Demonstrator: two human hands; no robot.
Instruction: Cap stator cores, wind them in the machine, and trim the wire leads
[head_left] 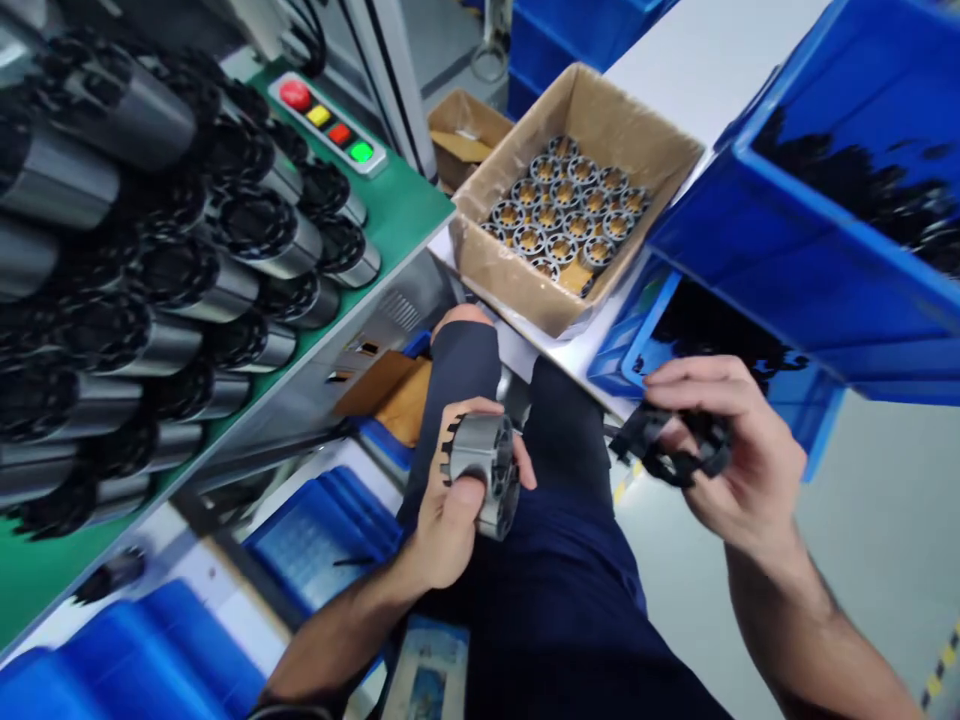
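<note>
My left hand [450, 500] is closed around a grey metal slotted cylinder [484, 470], held over my lap. My right hand [724, 445] pinches a black plastic ring piece [675, 445] just to the right of it, below a blue bin. The two parts are apart, about a hand's width between them. A cardboard box [502, 270] with several metal cylinders like it [566, 205] stands on the white table beyond my knees.
Several finished cylinders with black end caps [172, 260] lie in rows on a green-topped bench [405, 205] at left, beside a button panel [330, 125]. Blue bins with black parts [795, 240] stand at right. More blue trays [322, 530] sit low on the floor side.
</note>
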